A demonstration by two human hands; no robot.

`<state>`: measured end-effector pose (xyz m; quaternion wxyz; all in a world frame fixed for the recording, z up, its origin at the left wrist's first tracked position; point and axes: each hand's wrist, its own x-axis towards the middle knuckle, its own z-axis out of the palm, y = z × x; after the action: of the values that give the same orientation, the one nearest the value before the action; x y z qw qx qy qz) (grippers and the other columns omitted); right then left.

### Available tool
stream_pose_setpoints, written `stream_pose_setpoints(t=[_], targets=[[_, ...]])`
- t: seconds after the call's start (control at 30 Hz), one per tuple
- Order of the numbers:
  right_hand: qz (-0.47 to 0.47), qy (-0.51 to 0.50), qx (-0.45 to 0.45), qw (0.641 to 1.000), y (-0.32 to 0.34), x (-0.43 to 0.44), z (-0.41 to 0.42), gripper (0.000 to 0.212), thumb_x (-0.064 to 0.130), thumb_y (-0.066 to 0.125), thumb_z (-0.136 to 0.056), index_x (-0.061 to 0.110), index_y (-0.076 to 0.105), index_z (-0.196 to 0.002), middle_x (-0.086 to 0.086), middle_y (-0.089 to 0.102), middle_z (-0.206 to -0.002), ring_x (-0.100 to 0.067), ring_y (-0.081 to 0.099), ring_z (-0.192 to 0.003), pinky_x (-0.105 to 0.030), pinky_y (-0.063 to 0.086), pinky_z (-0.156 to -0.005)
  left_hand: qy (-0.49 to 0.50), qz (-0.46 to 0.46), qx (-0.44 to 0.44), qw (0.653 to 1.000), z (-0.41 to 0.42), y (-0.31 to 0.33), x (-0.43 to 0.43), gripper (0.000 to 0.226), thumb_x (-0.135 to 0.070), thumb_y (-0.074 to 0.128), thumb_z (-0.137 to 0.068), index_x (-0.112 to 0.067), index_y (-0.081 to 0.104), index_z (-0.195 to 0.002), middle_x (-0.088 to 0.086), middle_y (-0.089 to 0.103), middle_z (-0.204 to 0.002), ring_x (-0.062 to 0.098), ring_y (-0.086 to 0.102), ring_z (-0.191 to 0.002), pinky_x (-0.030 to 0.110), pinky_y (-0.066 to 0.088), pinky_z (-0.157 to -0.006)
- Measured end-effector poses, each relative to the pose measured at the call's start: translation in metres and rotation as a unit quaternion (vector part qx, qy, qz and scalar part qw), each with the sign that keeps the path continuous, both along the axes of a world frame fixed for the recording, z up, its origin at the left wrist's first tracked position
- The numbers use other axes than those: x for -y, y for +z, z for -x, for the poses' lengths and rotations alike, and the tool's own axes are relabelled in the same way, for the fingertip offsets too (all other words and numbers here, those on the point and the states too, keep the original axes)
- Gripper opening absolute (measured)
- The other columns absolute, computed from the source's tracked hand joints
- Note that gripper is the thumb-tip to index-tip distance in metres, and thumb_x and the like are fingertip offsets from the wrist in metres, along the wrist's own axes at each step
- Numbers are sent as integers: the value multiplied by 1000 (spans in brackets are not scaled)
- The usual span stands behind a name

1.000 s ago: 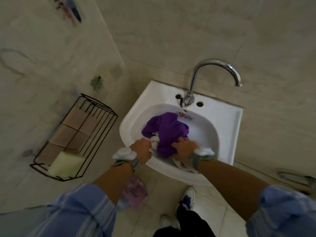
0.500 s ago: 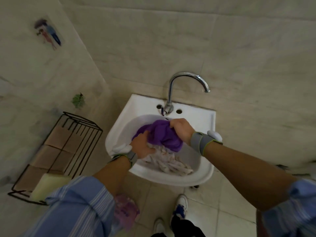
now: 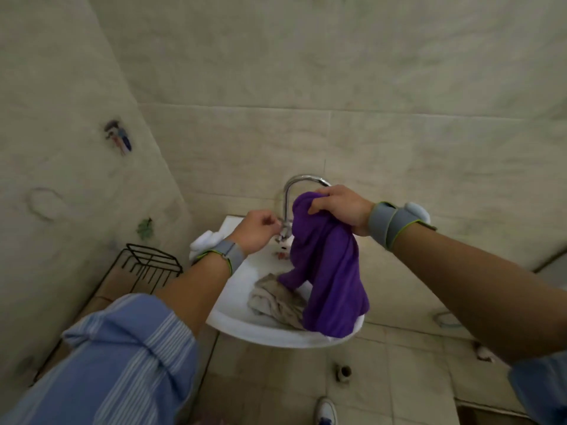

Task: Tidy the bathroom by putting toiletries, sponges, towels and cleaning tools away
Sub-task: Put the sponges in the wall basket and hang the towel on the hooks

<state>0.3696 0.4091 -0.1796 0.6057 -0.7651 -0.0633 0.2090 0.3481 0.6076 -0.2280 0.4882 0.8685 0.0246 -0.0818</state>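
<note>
My right hand (image 3: 340, 208) grips the top of a purple towel (image 3: 328, 271) and holds it up above the white sink (image 3: 233, 320); the towel hangs down to the sink's front rim. A crumpled beige cloth (image 3: 276, 299) lies in the basin. Over the back left of the sink my left hand (image 3: 256, 230) hovers with its fingers curled, close to the base of the chrome tap (image 3: 288, 204). Nothing shows in that hand.
A black wire rack (image 3: 147, 265) hangs on the left wall beside the sink. Tiled walls close in behind and on the left. The floor below has a small drain (image 3: 343, 371) and my shoe (image 3: 325, 411).
My right hand has lifted the purple towel up out of the basin. My left hand has let go of the cloths and moved up toward the tap base. The beige cloth stays in the sink.
</note>
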Motion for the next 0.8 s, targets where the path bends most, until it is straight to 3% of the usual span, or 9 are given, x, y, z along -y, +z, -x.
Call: stream_pose_setpoints(t=[0.03, 0.1, 0.17, 0.27, 0.37, 0.47, 0.53, 0.7, 0.8], targets=[[-4, -8, 1, 1000, 5, 2, -1, 19, 0, 58, -80, -2, 66, -97, -19, 63, -82, -29, 62, -72, -34, 54, -70, -8, 21, -15, 1000, -1, 3, 2, 18, 5, 58, -84, -13, 59, -86, 14, 60, -96, 20, 53, -89, 31, 42, -77], [-10, -23, 11, 1000, 26, 8, 4, 24, 2, 58, -80, -6, 64, -101, -21, 62, -88, -32, 61, -79, -41, 52, -77, -54, 49, -46, 996, 1, 17, 11, 48, 14, 58, -81, -10, 54, -122, 16, 54, -111, 25, 53, -95, 34, 44, -82], [-18, -23, 21, 999, 47, 13, 9, 25, 4, 59, -80, -5, 64, -103, -22, 62, -92, -33, 60, -84, -44, 48, -82, -97, 43, -54, 993, 3, 28, 21, 67, 10, 65, -80, -15, 43, -139, 18, 50, -122, 30, 55, -107, 37, 46, -90], [-21, -18, 38, 999, 77, 25, 13, 24, 9, 62, -80, 1, 67, -102, -21, 65, -92, -34, 64, -84, -44, 51, -84, -126, 35, -36, 991, 3, 47, 37, 55, -3, 71, -80, -12, 52, -131, 13, 54, -126, 27, 55, -116, 36, 48, -95], [-28, -22, 51, 998, 100, 41, 13, 12, 12, 65, -78, 6, 71, -87, -16, 70, -83, -29, 68, -77, -38, 55, -78, -144, 60, -45, 987, -1, 66, 52, 34, -5, 65, -85, -2, 61, -119, 6, 61, -106, 18, 57, -94, 22, 47, -71], [-41, -38, 54, 997, 113, 59, 10, 6, 9, 63, -78, 9, 69, -76, -11, 70, -74, -24, 68, -67, -31, 56, -69, -111, 107, -23, 988, -11, 79, 64, 14, 2, 55, -84, -3, 64, -93, 9, 56, -87, 18, 51, -80, 29, 38, -71], [-43, -61, 56, 996, 119, 73, 5, 10, 5, 59, -77, 9, 66, -72, -7, 68, -67, -21, 64, -58, -25, 53, -58, -78, 159, -5, 984, -21, 89, 70, 17, 8, 47, -81, -5, 57, -77, 10, 49, -75, 19, 45, -66, 27, 34, -59], [-22, -77, 79, 994, 131, 113, -12, 20, -4, 46, -76, 12, 58, -71, -5, 53, -70, -17, 49, -62, -27, 34, -55, -96, 238, -30, 966, -47, 122, 87, 14, 5, 47, -71, -1, 53, -82, 16, 48, -79, 23, 47, -63, 28, 37, -58], [-63, -78, 84, 992, 138, 129, -28, 29, -13, 34, -73, 8, 53, -72, -9, 50, -69, -21, 49, -63, -29, 37, -58, -143, 227, -75, 961, -60, 141, 98, 35, -7, 58, -63, -2, 57, -97, 19, 56, -87, 25, 57, -71, 31, 48, -66]])
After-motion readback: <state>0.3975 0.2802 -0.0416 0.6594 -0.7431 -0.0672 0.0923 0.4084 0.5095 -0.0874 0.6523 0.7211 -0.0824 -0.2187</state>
